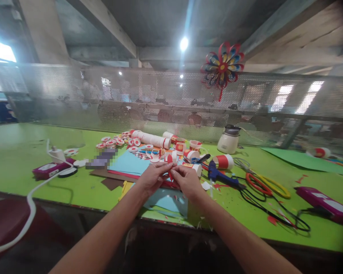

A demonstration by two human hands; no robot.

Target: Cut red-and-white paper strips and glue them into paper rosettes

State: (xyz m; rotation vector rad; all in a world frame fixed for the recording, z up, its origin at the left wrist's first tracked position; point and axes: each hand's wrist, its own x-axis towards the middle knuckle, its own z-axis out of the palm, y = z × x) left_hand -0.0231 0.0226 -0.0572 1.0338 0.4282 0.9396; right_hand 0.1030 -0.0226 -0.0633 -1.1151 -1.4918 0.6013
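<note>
My left hand [154,177] and my right hand [187,180] meet above the middle of the table, fingertips pinched together. Between them is a small red paper piece [170,159], with more red showing just below the fingertips; its full shape is hidden. Light blue paper sheets [131,161] lie beneath and left of the hands. Just beyond stand and lie several red-and-white paper cups [194,145]. To the right of my right hand lies a blue glue gun [217,174] with a black cable.
A long stack of cups [150,137] and several round red-and-white discs [111,143] lie behind. Scissors [258,184], a cream jug [228,140] and a purple power strip [321,199] are at the right. Another power strip [50,169] trails a white cable at left. A perforated metal screen [148,87] borders the table.
</note>
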